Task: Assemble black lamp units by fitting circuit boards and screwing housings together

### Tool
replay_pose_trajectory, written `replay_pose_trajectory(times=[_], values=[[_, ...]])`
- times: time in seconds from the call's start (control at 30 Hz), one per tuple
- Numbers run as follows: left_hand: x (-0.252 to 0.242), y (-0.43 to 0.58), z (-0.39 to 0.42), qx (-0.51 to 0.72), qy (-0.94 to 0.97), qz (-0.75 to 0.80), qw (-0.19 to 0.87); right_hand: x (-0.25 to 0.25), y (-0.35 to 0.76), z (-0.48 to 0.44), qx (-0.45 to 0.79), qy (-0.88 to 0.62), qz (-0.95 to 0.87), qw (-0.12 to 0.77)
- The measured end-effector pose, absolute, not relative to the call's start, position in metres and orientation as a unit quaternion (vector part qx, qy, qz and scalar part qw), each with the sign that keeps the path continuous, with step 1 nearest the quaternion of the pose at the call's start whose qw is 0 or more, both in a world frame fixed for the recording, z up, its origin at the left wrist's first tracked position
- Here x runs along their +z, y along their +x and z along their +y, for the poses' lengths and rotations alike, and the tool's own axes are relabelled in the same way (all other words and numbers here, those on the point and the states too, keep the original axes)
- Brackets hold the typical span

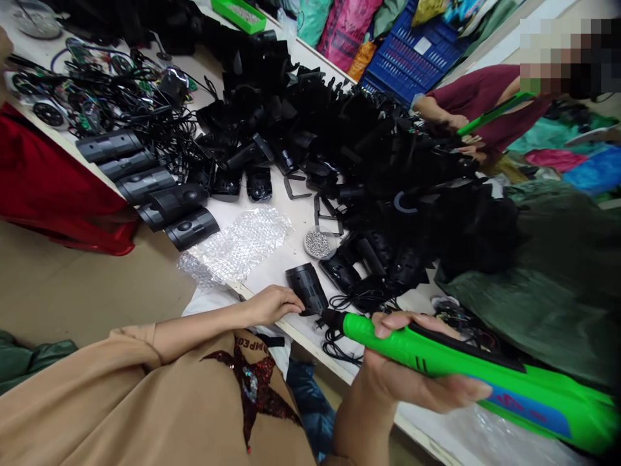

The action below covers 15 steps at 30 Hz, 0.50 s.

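My right hand (pixel 412 375) is wrapped round a bright green electric screwdriver (pixel 466 369), its black tip pointing left at a black plastic housing (pixel 306 287) near the table's front edge. My left hand (pixel 274 304) rests against that housing's near end, fingers curled on it and holding it down. A small round dish of silver screws (pixel 317 244) sits just beyond the housing. Black wires (pixel 339 336) trail under the screwdriver tip.
A sheet of bubble wrap (pixel 237 246) lies left of the housing. A row of black cylindrical housings (pixel 145 184) lines the left edge. A large heap of black parts (pixel 369 149) fills the table's middle. Another person in a maroon top (pixel 480 97) holds a green tool across the table.
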<state>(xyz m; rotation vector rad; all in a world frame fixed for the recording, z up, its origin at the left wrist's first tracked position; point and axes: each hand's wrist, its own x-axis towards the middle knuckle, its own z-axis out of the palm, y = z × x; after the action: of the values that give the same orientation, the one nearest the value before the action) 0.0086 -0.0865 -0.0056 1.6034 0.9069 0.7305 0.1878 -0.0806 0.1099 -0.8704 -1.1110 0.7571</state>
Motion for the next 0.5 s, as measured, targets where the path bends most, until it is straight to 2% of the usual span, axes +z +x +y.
replay_pose_trajectory(times=[0.2, 0.43, 0.5], values=[[-0.006, 0.016, -0.081, 0.378, 0.391, 0.385, 0.746, 0.089, 0.209, -0.042, 0.247, -0.479, -0.449, 0.713], [0.014, 0.021, -0.065, 0.366, 0.162, 0.38, 0.834, 0.075, 0.234, -0.003, 0.195, -0.555, -0.448, 0.673], [0.017, 0.022, -0.062, 0.364, 0.096, 0.373, 0.848, 0.071, 0.238, -0.009, 0.132, -0.562, -0.473, 0.665]])
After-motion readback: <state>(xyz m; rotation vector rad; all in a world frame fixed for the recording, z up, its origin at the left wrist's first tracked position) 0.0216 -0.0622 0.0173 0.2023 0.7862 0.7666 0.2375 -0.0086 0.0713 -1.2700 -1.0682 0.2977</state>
